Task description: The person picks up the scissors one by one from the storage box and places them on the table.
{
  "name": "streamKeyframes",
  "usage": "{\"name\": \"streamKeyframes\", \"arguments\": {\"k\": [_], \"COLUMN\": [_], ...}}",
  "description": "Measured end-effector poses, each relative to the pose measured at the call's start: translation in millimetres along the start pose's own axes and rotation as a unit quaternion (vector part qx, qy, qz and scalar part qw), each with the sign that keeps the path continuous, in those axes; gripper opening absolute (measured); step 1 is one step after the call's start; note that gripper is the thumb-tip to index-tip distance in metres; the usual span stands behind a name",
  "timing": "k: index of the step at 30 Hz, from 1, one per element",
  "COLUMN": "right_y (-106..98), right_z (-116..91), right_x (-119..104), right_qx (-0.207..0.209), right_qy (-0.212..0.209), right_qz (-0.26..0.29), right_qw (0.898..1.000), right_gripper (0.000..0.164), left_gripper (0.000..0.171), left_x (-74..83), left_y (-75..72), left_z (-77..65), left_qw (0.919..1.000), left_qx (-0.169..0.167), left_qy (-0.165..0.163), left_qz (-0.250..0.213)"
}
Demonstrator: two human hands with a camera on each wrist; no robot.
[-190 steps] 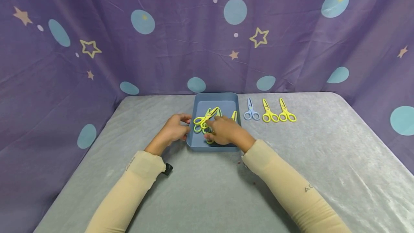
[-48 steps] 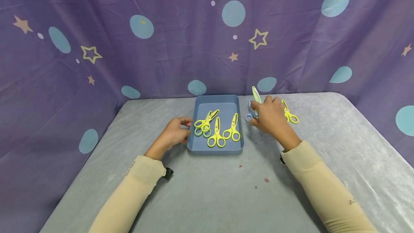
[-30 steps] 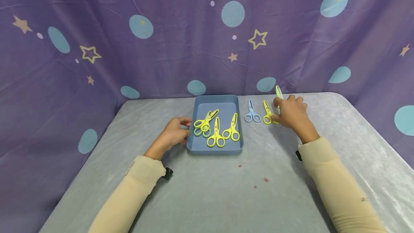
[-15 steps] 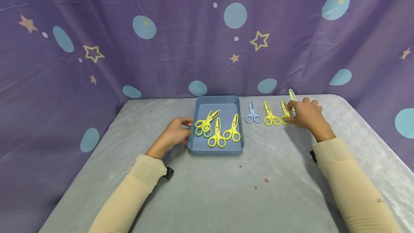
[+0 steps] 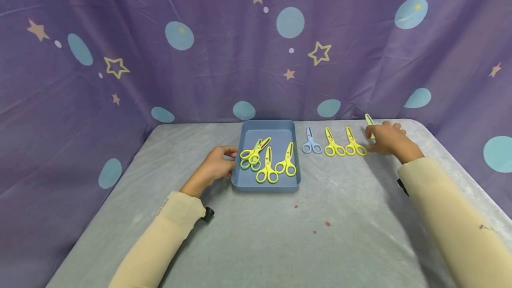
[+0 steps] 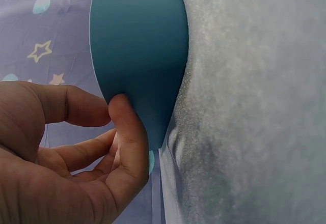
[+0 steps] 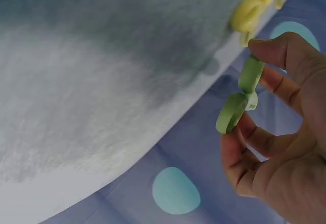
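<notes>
Head: right hand (image 5: 390, 139) holds green scissors (image 5: 370, 120), just right of the nearest yellow scissors (image 5: 352, 143); long axis runs away from the person, handles hidden. Left hand (image 5: 216, 162) is well apart. Left wrist: thumb and finger pinch the tray (image 6: 140, 46); contents out of view. Right wrist: handle loops gripped; blades mostly hidden.

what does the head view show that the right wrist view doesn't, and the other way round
Only the head view shows the tray, the scissors lying in it and the left hand at its side.

Only the right wrist view shows the handle loops of the held green scissors; in the head view the fingers hide them.

Both show the right hand holding those scissors, yellow scissors nearby, the gray table and the purple curtain.
</notes>
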State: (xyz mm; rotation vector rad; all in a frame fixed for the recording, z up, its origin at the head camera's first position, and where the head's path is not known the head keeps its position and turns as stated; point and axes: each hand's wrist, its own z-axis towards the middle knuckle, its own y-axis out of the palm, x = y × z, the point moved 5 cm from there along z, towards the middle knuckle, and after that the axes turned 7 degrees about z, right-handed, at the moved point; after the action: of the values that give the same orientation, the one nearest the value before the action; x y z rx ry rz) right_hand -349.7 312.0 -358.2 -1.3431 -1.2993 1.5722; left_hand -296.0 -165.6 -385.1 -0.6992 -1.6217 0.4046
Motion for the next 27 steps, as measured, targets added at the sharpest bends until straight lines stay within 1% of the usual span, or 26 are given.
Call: {"name": "streamKeyframes", "arguments": {"k": [6, 10, 17, 22, 27], "right_y": [7.3, 11.6, 17.1, 18.5, 20.0], "right_z": [4.4, 6.6, 9.8, 10.8, 9.4], "right_x": [5.3, 9.8, 12.6, 11.5, 13.6], "right_qx": [-0.029, -0.044, -0.055, -0.065, -0.076], "right_qy": [0.001, 0.001, -0.033, -0.046, -0.037], "right_qz": [-0.001, -0.003, -0.007, 0.017, 0.054], "right_qw": [1.000, 0.999, 0.998, 0.997, 0.995], "right_gripper": [0.034, 0.033, 0.029, 0.029, 0.032], "left_gripper": [0.060, 0.060, 0.061, 0.061, 0.061], "left_x": [-2.7, -1.5, -0.5, 0.1, 0.5], "left_y": [1.4, 1.0, 0.8, -0.7, -1.1], "left_z": [0.5, 0.1, -0.3, -1.4, -2.0], "left_qw": [1.0000, 1.0000, 1.0000, 1.0000, 1.0000], "left_qx": [0.003, 0.003, 0.000, 0.001, -0.001], "left_qy": [-0.004, -0.004, -0.003, -0.001, 0.000], "left_qz": [-0.001, 0.000, 0.003, 0.007, 0.007]}}
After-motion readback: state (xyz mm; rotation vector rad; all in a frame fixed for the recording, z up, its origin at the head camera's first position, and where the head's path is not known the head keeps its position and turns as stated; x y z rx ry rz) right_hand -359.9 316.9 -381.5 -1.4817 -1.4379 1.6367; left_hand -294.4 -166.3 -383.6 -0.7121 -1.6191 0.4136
